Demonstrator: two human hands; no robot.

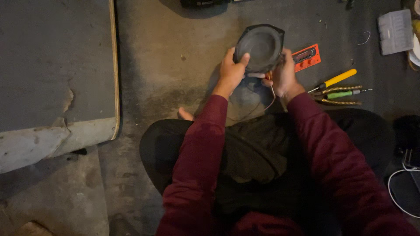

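So I've got the round dark speaker [261, 47] held up off the concrete floor [166, 65], cone facing me. My left hand [231, 70] is wrapped on its left rim, thumb over the edge; my right hand [283, 74] grips the right side. Thin wires [271, 97] hang loose underneath, so I'd say the wiring isn't hooked up yet. The orange display module [306, 57] sits just beside it, and the yellow-handled screwdriver [336, 79] and pliers [340, 95] lie untouched.
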